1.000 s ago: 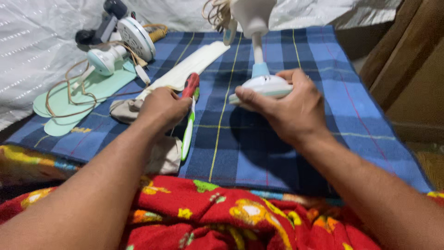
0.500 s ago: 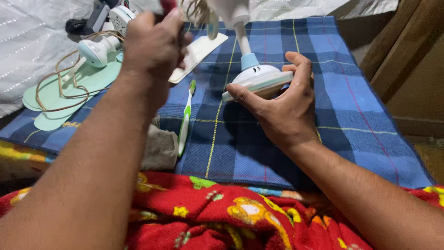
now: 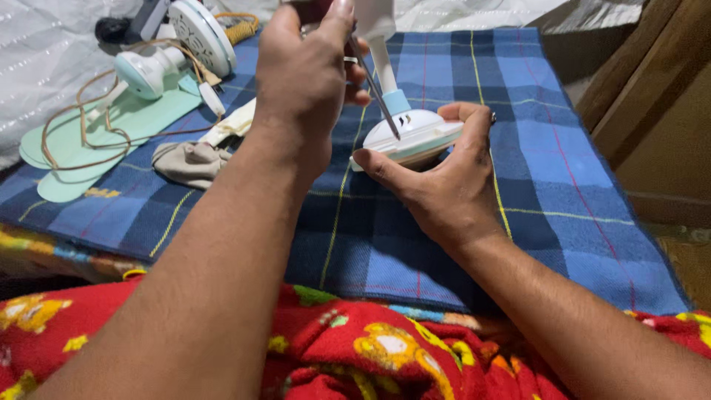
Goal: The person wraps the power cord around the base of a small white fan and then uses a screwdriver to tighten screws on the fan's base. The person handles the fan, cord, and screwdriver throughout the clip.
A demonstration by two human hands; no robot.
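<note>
Two bare hands work over a blue plaid cloth (image 3: 563, 170) that covers most of what we see, with a red patterned fabric (image 3: 355, 348) bunched along its near edge. At the far left we find a pale green flat panel (image 3: 89, 137) with a tan cord (image 3: 81, 111) looped over it, and behind it a white and mint fan part (image 3: 152, 70) beside a round white grille (image 3: 198, 33). A crumpled beige rag (image 3: 189, 159) lies on the cloth just beside the panel.

Near the middle of the cloth sits a small white fan base (image 3: 415, 133) with a mint rim, its white stem (image 3: 381, 52) rising upward out of view. Our right hand (image 3: 444, 178) clasps that base from the near side, thumb stretched along its front edge and fingers curled over the far side. Our left hand (image 3: 307, 70) is raised above it, clenched around a screwdriver (image 3: 378, 92) whose thin metal shaft slants down so the tip meets the top of the base.
</note>
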